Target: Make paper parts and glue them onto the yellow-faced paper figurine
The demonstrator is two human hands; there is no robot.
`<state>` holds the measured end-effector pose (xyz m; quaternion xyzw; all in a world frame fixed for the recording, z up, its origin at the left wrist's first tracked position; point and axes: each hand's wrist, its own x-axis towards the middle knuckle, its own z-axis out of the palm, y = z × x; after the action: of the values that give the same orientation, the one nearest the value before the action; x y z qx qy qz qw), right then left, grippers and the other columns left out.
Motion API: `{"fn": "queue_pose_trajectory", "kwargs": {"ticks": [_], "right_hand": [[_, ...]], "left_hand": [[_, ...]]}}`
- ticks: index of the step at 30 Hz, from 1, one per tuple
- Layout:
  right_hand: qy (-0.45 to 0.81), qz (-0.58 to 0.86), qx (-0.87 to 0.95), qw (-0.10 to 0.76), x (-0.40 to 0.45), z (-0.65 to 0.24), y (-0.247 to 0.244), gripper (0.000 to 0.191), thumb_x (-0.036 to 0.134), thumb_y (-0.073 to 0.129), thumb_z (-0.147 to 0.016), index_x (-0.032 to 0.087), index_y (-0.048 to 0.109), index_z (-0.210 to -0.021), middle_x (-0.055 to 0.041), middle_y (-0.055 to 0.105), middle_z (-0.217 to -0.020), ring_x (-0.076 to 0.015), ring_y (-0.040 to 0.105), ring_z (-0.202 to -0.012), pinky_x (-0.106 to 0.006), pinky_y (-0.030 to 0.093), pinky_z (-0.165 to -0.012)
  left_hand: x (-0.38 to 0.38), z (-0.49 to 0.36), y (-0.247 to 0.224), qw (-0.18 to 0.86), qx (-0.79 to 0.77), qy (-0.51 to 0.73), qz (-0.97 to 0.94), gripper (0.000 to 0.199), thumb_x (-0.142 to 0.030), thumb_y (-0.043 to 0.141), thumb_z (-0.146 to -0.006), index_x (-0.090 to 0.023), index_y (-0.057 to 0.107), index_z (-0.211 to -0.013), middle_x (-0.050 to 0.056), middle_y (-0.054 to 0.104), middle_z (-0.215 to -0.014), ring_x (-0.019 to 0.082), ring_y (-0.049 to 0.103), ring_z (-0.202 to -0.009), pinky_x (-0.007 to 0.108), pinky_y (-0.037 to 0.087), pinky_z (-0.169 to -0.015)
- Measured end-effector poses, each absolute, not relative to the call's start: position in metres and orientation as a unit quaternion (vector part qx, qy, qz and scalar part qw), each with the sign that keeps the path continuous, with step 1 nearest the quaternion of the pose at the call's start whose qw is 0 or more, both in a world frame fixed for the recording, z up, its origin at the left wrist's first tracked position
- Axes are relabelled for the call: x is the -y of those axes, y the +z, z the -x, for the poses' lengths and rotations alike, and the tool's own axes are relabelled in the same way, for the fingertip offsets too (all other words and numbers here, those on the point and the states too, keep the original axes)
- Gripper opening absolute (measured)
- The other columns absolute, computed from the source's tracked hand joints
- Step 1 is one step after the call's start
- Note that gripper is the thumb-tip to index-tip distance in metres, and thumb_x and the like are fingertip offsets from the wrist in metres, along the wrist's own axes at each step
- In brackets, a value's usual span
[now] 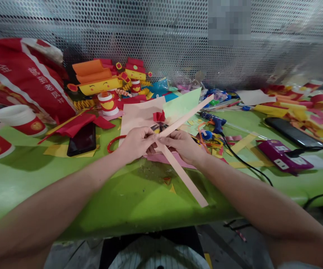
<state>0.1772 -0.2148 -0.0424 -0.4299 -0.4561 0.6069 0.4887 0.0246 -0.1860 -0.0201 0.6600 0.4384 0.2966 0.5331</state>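
Two long pale pink paper strips (184,175) meet at one end between my hands, one slanting up to the right and the other down to the right. My left hand (140,144) pinches the joined end from the left. On the right side, my right hand (182,145) has its thumb and fingers closed on the same strips. Just behind my fingers are a folded red paper piece (159,116) and a dark-handled tool, partly hidden. A red ring-shaped handle (113,144) lies by my left hand. Pink and light green sheets (182,104) lie beyond.
On the green table (116,205), white-and-red cups (24,119), a phone (82,140) and paper figures (99,87) stand or lie at left. A glue gun (214,120), purple power strip (284,155), cables, a black case (292,131) and paper scraps are at right.
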Motion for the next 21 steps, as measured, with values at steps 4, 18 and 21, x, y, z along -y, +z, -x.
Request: {"fn": "queue_pose_trajectory", "kwargs": {"ticks": [4,18,21], "right_hand": [[0.607,0.425,0.439,0.509,0.2143,-0.1761,-0.0437,0.036,0.042,0.083,-0.048,0.016,0.070,-0.069,0.0011,0.065,-0.057,-0.0109,0.057,-0.055,-0.029,0.050,-0.061],[0.578,0.417,0.478,0.514,0.2154,-0.1769,-0.0441,0.031,0.044,0.077,-0.059,0.017,0.065,-0.064,0.0009,0.062,-0.057,-0.0091,0.053,-0.050,-0.026,0.045,-0.054],[0.585,0.417,0.477,0.506,0.2144,-0.1798,-0.0436,0.033,0.049,0.074,-0.061,0.018,0.066,-0.068,0.0002,0.064,-0.060,-0.0098,0.055,-0.051,-0.025,0.044,-0.052]], "left_hand": [[0.1878,-0.0267,-0.0189,0.534,-0.447,0.300,-0.652,0.019,-0.016,0.052,-0.087,-0.015,0.053,-0.068,-0.001,0.062,-0.052,0.009,0.059,-0.044,0.017,0.048,-0.042],[0.1931,-0.0270,-0.0150,0.555,-0.447,0.293,-0.638,0.019,-0.017,0.053,-0.087,-0.016,0.050,-0.068,-0.002,0.061,-0.052,0.007,0.057,-0.042,0.016,0.046,-0.042],[0.1919,-0.0264,-0.0144,0.574,-0.434,0.293,-0.630,0.020,-0.016,0.049,-0.088,-0.015,0.050,-0.068,-0.001,0.063,-0.053,0.008,0.057,-0.043,0.017,0.046,-0.043]]}}
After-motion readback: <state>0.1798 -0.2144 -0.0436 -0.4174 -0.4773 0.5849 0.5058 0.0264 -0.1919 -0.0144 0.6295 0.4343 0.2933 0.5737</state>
